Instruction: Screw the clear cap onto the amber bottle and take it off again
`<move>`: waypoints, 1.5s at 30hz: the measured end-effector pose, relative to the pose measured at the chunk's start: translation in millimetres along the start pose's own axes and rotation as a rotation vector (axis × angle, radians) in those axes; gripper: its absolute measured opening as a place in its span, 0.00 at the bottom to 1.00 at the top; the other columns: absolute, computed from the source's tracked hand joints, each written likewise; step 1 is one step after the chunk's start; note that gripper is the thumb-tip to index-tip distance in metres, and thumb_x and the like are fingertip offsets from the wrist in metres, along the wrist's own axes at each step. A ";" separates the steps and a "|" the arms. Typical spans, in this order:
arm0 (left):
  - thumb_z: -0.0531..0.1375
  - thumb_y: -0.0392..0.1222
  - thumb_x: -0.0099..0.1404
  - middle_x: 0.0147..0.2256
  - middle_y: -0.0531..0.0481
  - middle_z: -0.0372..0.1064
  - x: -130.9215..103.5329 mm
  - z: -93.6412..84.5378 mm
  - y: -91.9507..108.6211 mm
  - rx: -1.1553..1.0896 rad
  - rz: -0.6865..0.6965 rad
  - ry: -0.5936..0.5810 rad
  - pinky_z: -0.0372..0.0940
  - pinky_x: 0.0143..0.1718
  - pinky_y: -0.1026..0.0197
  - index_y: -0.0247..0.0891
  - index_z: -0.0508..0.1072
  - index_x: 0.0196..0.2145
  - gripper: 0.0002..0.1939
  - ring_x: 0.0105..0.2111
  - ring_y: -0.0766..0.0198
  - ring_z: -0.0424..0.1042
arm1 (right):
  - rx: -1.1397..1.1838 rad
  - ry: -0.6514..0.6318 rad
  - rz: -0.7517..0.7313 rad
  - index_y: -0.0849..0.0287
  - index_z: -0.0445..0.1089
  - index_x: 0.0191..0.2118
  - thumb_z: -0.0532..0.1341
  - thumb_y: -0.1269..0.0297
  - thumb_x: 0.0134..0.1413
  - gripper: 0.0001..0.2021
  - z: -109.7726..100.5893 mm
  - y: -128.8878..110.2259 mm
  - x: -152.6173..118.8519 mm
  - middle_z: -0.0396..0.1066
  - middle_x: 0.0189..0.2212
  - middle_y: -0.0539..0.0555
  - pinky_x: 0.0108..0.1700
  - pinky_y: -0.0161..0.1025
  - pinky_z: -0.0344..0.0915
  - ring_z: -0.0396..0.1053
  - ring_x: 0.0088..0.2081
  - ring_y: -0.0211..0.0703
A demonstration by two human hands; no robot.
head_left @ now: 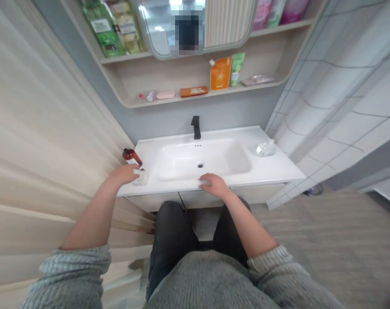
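A white counter (pixel 280 171) carries a black faucet (pixel 197 128) at its back edge. Well left of the faucet rests an amber bottle (pixel 133 156); also left of the faucet, but farther forward, sits a clear container (pixel 141 178), perhaps a bottle, being partly covered. Well right of the faucet is a clear bottle (pixel 264 149).

The lower shelf (pixel 178 99) holds an orange packet (pixel 194 91) above the faucet, a pink bar (pixel 165 95) and small bottles (pixel 151 96) left of it, and an orange pouch (pixel 220 74), green tube (pixel 237 70) and flat clear pack (pixel 258 80) right of it.
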State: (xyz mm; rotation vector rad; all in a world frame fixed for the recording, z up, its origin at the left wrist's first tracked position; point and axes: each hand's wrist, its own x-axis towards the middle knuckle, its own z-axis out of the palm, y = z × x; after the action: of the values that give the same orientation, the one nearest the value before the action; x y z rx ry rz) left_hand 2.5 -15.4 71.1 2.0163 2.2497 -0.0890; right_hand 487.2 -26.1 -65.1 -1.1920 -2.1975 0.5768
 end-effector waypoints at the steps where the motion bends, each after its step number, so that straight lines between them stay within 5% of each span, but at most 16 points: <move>1: 0.68 0.56 0.57 0.51 0.38 0.83 -0.4 -0.7 0.7 -0.009 -0.017 0.009 0.70 0.54 0.52 0.45 0.82 0.51 0.25 0.52 0.42 0.81 | 0.005 0.001 -0.003 0.48 0.82 0.53 0.73 0.58 0.63 0.14 0.5 0.5 0.1 0.83 0.53 0.54 0.63 0.53 0.73 0.80 0.56 0.55; 4: 0.68 0.57 0.58 0.49 0.36 0.83 -0.1 -1.9 2.8 -0.003 -0.049 0.014 0.71 0.55 0.51 0.42 0.82 0.47 0.23 0.52 0.40 0.81 | 0.005 0.005 -0.007 0.48 0.82 0.53 0.73 0.57 0.63 0.14 1.1 0.7 0.3 0.83 0.54 0.54 0.63 0.53 0.73 0.79 0.57 0.55; 7: 0.68 0.46 0.55 0.51 0.38 0.83 1.1 -0.1 2.9 -0.021 0.020 -0.006 0.71 0.57 0.51 0.43 0.83 0.45 0.19 0.53 0.41 0.80 | -0.012 -0.002 -0.002 0.48 0.82 0.53 0.73 0.57 0.63 0.14 0.6 -0.3 0.2 0.83 0.54 0.54 0.64 0.53 0.73 0.79 0.57 0.55; 10: 0.67 0.40 0.51 0.57 0.40 0.80 0.5 2.6 2.5 -0.101 0.118 0.002 0.69 0.61 0.54 0.44 0.83 0.52 0.28 0.57 0.44 0.79 | -0.021 -0.012 -0.005 0.49 0.81 0.54 0.72 0.58 0.64 0.14 -0.4 -1.3 0.0 0.82 0.54 0.54 0.64 0.53 0.73 0.79 0.57 0.55; 17: 0.65 0.57 0.66 0.55 0.30 0.80 -3.9 7.9 1.4 -0.011 -0.054 0.117 0.71 0.58 0.47 0.36 0.76 0.58 0.29 0.55 0.37 0.79 | -0.037 -0.012 -0.012 0.50 0.81 0.54 0.72 0.59 0.64 0.14 -0.4 -0.6 -0.1 0.82 0.55 0.55 0.63 0.53 0.73 0.79 0.57 0.56; 20: 0.65 0.52 0.66 0.54 0.32 0.80 -5.6 23.5 -5.8 -0.075 -0.082 0.161 0.72 0.57 0.46 0.36 0.72 0.62 0.30 0.55 0.38 0.80 | -0.046 -0.002 -0.017 0.50 0.81 0.54 0.72 0.58 0.64 0.14 1.7 1.4 -0.3 0.82 0.55 0.54 0.63 0.51 0.73 0.79 0.57 0.54; 25: 0.62 0.37 0.61 0.59 0.40 0.78 -11.2 71.1 -11.0 -0.523 -0.085 0.358 0.73 0.61 0.49 0.40 0.66 0.68 0.37 0.56 0.48 0.80 | -0.056 -0.004 -0.029 0.50 0.81 0.54 0.72 0.58 0.64 0.15 2.8 2.6 -0.1 0.82 0.55 0.54 0.63 0.52 0.74 0.79 0.56 0.56; 30: 0.63 0.45 0.66 0.61 0.39 0.76 -16.0 99.2 2.1 -0.794 -0.141 0.542 0.71 0.64 0.48 0.39 0.66 0.68 0.34 0.59 0.51 0.78 | -0.040 -0.014 -0.024 0.50 0.81 0.54 0.71 0.63 0.63 0.15 1.5 1.5 0.1 0.82 0.56 0.53 0.63 0.52 0.73 0.79 0.57 0.55; 39: 0.58 0.43 0.70 0.62 0.38 0.76 -33.7 101.3 -3.6 -0.551 -0.114 0.497 0.70 0.63 0.46 0.41 0.63 0.74 0.36 0.62 0.45 0.77 | -0.040 -0.006 -0.021 0.50 0.81 0.54 0.71 0.63 0.63 0.14 1.5 1.1 -0.3 0.82 0.55 0.53 0.63 0.53 0.73 0.79 0.57 0.55; 45: 0.65 0.57 0.70 0.54 0.38 0.81 -35.2 94.1 9.2 -0.441 -0.136 0.574 0.75 0.53 0.48 0.41 0.69 0.70 0.35 0.52 0.43 0.82 | -0.049 -0.009 -0.018 0.50 0.81 0.54 0.71 0.62 0.63 0.14 0.6 0.6 -0.6 0.82 0.55 0.54 0.63 0.52 0.73 0.79 0.57 0.55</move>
State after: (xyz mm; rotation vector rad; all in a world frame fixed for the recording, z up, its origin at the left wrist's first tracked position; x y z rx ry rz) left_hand 20.0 -60.7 -17.4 1.7948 2.4068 0.9995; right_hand 487.5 -26.3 -66.1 -1.1959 -2.2389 0.5247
